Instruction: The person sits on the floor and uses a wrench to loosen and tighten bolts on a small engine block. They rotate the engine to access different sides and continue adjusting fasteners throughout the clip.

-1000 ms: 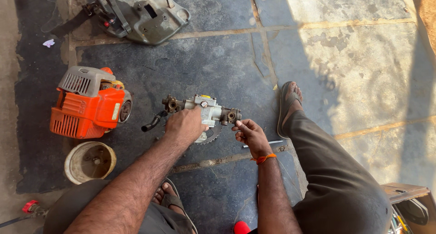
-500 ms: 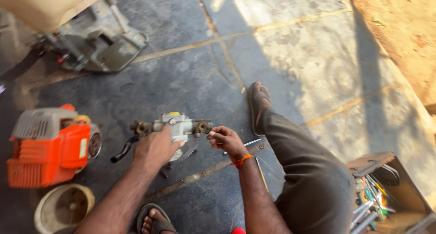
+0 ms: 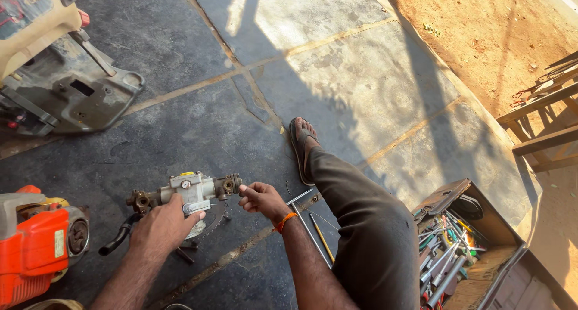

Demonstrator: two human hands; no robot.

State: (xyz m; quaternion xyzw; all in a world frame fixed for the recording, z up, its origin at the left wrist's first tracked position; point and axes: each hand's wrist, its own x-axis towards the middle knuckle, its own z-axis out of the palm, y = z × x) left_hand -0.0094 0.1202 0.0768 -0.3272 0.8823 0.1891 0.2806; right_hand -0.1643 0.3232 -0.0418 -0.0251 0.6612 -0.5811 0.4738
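Grey cast metal, that's the pump (image 3: 191, 194), a chunky block with brass-coloured fittings at both ends and a yellow bit on top. It's held up off the stone floor (image 3: 337, 87), just right of the orange engine (image 3: 36, 244). Long axis runs pretty much side to side, right end tipped slightly up, pointing at the foot in the sandal (image 3: 301, 147). Left hand (image 3: 161, 226) is wrapped around the pump from below, fingers curled snug on the body. Right hand (image 3: 260, 198) sits at the right-end fitting, fingertips pinched narrow, touching it or nearly so; can't tell if it's gripping anything small. A black hose (image 3: 117, 238) curves down off the pump's left end. Floor under it is dark, oily-looking slab with pale joints. A thin metal rod (image 3: 299, 196) lies just right of the pump. Further right, an open toolbox (image 3: 463, 244) crammed with spanners and screwdrivers. Up left of the pump, a greasy grey housing (image 3: 78, 93).
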